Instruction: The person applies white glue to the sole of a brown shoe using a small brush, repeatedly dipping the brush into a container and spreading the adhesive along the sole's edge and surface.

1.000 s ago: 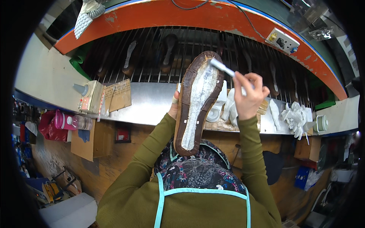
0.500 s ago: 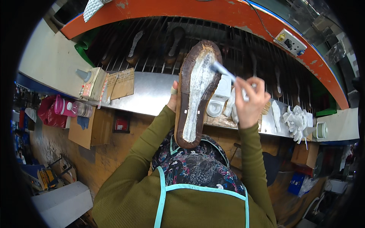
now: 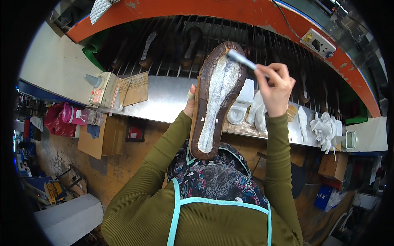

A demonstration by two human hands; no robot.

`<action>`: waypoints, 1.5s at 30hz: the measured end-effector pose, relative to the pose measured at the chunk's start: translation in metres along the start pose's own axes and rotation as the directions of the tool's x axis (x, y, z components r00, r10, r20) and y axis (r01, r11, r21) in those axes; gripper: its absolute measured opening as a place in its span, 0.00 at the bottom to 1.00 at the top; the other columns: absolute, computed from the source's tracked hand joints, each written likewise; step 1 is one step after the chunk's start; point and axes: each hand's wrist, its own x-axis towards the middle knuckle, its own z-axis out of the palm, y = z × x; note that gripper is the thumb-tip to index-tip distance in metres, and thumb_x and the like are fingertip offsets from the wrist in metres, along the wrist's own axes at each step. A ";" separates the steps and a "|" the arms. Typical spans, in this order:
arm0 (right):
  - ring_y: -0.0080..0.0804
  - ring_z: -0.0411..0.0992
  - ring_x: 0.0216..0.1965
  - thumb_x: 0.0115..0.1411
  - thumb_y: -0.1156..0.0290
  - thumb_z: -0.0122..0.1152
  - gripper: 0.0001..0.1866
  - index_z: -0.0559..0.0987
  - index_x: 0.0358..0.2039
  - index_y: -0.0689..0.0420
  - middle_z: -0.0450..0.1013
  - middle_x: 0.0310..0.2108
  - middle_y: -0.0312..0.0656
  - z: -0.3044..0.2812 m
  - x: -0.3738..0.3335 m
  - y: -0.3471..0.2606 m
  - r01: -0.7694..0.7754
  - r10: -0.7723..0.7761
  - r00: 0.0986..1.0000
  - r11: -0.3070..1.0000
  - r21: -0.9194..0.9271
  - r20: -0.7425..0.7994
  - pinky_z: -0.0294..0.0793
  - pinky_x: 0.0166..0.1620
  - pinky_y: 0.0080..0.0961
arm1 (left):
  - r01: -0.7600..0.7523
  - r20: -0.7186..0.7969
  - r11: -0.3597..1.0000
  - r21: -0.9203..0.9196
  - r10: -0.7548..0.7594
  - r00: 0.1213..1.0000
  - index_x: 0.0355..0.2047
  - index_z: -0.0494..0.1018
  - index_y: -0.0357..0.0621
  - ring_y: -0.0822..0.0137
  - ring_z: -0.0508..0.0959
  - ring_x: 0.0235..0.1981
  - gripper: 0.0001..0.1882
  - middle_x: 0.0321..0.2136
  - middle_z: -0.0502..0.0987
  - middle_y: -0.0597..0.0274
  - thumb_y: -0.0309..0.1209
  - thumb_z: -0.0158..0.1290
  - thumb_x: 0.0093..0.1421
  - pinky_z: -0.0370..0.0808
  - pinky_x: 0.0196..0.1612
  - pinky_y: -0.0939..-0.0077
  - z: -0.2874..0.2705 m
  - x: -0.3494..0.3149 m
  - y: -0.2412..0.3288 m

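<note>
A brown shoe [image 3: 201, 110] is held bottom up in front of me, toe end away. Its underside has a dark brown margin around a whitish middle strip. My left hand [image 3: 190, 102] grips it from the left; the thumb, with a bandage on it, shows beside the edge, and the other fingers are hidden beneath. My right hand [image 3: 276, 87] pinches the pale handle of a brush [image 3: 243, 60]. The brush head touches the whitish area near the toe end.
A metal ledge [image 3: 158, 98] runs behind the shoe, bearing a white round container [image 3: 236, 115], white gloves [image 3: 324, 129] and a cardboard piece [image 3: 135, 88]. Beyond it, more shoes [image 3: 148, 47] lie on a rack of metal rods [image 3: 172, 49]. An orange beam [image 3: 205, 8] arches above.
My right hand has moved the brush slightly up toward the tip of the toe end. The shoe has shifted a little to the right in view, still in my left hand.
</note>
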 end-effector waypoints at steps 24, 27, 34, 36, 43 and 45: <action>0.22 0.67 0.27 0.45 0.70 0.71 0.11 0.85 0.33 0.47 0.72 0.34 0.33 0.003 -0.094 -0.050 0.137 -0.141 0.990 0.983 -0.126 -0.019 0.51 0.38 0.27 | -0.034 -0.136 0.999 0.027 0.038 0.990 0.64 0.54 0.44 0.57 0.72 0.55 0.55 0.58 0.65 0.48 0.75 0.38 0.50 0.74 0.55 0.65 0.000 -0.004 0.006; 0.22 0.68 0.29 0.44 0.71 0.73 0.14 0.85 0.34 0.47 0.73 0.34 0.33 -0.020 -0.135 -0.068 0.125 -0.132 0.984 0.990 0.060 0.123 0.52 0.39 0.26 | -0.067 -0.159 0.996 0.058 0.075 0.984 0.63 0.56 0.42 0.60 0.75 0.51 0.52 0.55 0.68 0.49 0.74 0.36 0.53 0.77 0.50 0.67 -0.022 -0.011 0.005; 0.33 0.70 0.30 0.49 0.69 0.68 0.07 0.84 0.31 0.48 0.70 0.32 0.37 -0.004 -0.198 0.021 -0.451 0.494 0.826 0.868 -0.208 0.270 0.58 0.42 0.35 | -0.188 -0.028 0.929 -0.318 0.189 0.982 0.61 0.60 0.42 0.64 0.77 0.45 0.48 0.51 0.71 0.52 0.70 0.37 0.55 0.78 0.46 0.71 -0.084 -0.021 0.008; 0.35 0.70 0.31 0.51 0.68 0.64 0.04 0.83 0.29 0.48 0.69 0.31 0.37 0.017 -0.212 0.048 -0.289 0.416 0.878 0.854 -0.432 0.235 0.57 0.41 0.39 | -0.224 -0.091 0.929 -0.295 0.206 0.974 0.59 0.61 0.42 0.64 0.76 0.42 0.44 0.48 0.71 0.53 0.68 0.37 0.57 0.76 0.47 0.72 -0.082 -0.022 0.012; 0.36 0.69 0.41 0.50 0.68 0.65 0.08 0.83 0.33 0.47 0.71 0.37 0.40 0.064 -0.198 0.050 -0.166 0.360 0.897 0.811 -0.561 0.256 0.57 0.47 0.43 | -0.144 -0.174 0.971 -0.190 0.111 0.978 0.53 0.63 0.43 0.66 0.72 0.33 0.33 0.40 0.68 0.58 0.59 0.37 0.61 0.70 0.49 0.74 -0.050 -0.047 0.007; 0.39 0.65 0.48 0.50 0.69 0.66 0.07 0.83 0.32 0.50 0.70 0.42 0.42 0.057 -0.163 0.022 -0.260 0.355 0.896 0.907 -0.331 0.267 0.59 0.52 0.43 | -0.093 -0.179 0.982 -0.163 0.064 0.982 0.51 0.64 0.43 0.67 0.72 0.31 0.30 0.38 0.67 0.59 0.56 0.36 0.63 0.68 0.49 0.75 -0.042 -0.054 0.006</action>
